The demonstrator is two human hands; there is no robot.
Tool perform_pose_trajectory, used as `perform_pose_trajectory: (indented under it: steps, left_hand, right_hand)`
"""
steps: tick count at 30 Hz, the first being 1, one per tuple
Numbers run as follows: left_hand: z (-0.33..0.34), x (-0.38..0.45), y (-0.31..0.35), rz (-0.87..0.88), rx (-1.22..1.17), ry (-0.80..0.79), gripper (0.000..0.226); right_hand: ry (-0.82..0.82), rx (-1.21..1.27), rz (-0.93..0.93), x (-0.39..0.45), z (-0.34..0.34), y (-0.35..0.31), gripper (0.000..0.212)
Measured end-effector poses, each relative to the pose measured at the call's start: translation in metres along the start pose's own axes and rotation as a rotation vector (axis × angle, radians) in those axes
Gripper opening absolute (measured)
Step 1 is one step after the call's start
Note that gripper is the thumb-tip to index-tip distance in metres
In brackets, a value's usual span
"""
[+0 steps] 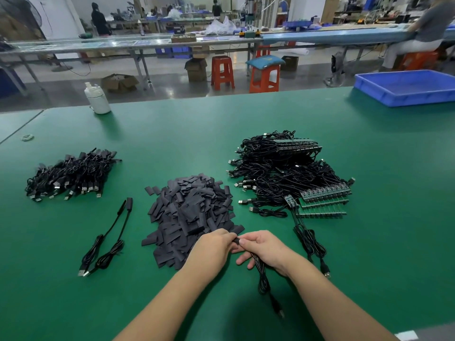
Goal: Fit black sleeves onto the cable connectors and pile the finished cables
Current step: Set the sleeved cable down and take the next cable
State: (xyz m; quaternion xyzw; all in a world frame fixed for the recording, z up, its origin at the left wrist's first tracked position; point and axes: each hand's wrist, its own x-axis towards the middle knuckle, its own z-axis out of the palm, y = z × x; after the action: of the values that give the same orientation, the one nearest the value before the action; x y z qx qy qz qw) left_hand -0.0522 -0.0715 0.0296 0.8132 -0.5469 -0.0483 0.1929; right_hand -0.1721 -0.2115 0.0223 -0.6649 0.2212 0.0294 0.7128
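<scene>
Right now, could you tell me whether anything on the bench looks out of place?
Only slightly: two sleeved cables lie loose on the green mat, apart from the finished pile at far left. Otherwise, nothing looks spilled or damaged.

Green table (172, 134) bears sleeve heap (192, 212), two cable piles (69, 175), blue tray (406, 88), bottle (97, 98).

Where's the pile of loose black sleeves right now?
In the head view, the pile of black sleeves lies mid-table on the green mat, just beyond the left hand.
</scene>
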Motion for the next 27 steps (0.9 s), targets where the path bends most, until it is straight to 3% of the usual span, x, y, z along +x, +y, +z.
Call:
perform_pose_trajectory:
  steps: [11,27]
  left_hand:
    - [0.0107,0.002,-0.0029,-0.051,0.061,0.014,0.021]
    - [0.004,0.0039,-0.0013,0.006,0.221,-0.096,0.022]
  right_hand:
    - [0.07,0.096,0.023,0.0033,0.0022,0.0032,0.023]
    - [0.039,-0.092,0.027,0.0003,0.0077,0.0029,0.027]
